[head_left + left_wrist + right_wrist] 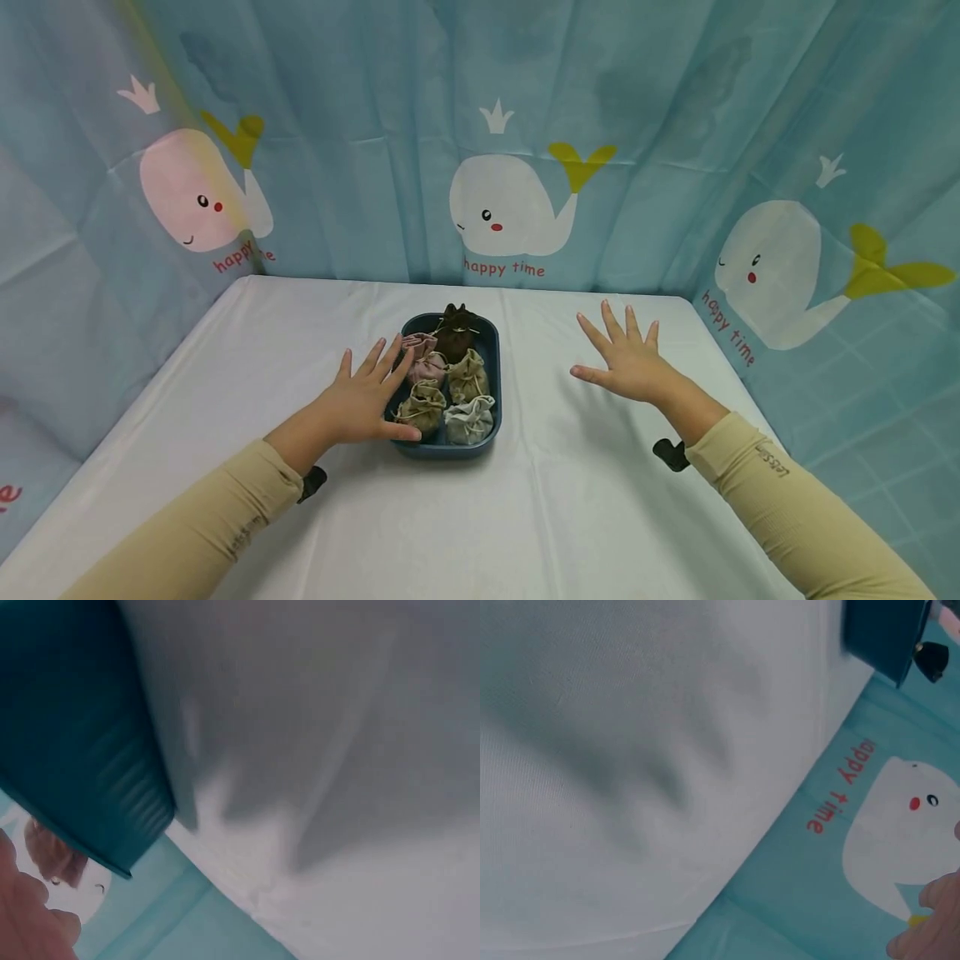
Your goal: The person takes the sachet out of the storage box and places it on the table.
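A dark blue tray on the table holds several small drawstring pouches. At its back is a dark brown pouch, with a pink pouch to the left. A khaki pouch lies in the middle right, an olive pouch front left and a light grey pouch front right. My left hand, fingers spread, overlaps the tray's left side in the head view and grips nothing. My right hand hovers to the right of the tray with spread fingers, also holding nothing. The left wrist view shows the tray's ribbed side close by.
A white cloth covers the table. Blue curtains printed with whales rise along the back and both sides, meeting the table's edges. A small black device shows under the right wrist, and another one under the left.
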